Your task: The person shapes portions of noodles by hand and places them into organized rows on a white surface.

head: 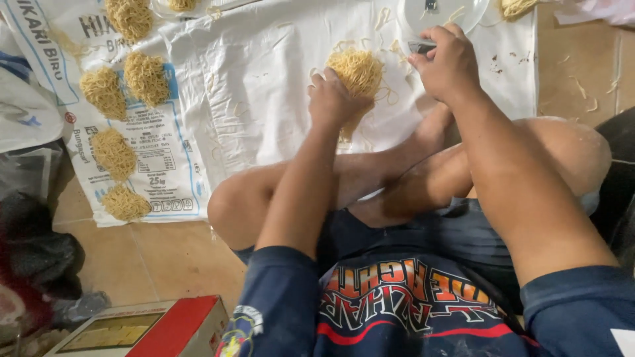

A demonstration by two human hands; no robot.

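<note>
Shaping noodle nests on the floor sheet

Left hand (331, 99) is cupping the yellow raw-noodle bundle (357, 69), keeping it together; right hand (446, 63) is clamped on a small metal tool (421, 46).

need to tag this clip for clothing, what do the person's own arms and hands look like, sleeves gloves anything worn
Both hands are bare: no gloves, rings, watch or bands show on the left hand or the right hand. Both forearms are uncovered up to short sleeves of dark navy fabric. The left sleeve carries a small multicoloured round patch near its hem; the right sleeve shows a bit of white at the frame's corner.
</note>
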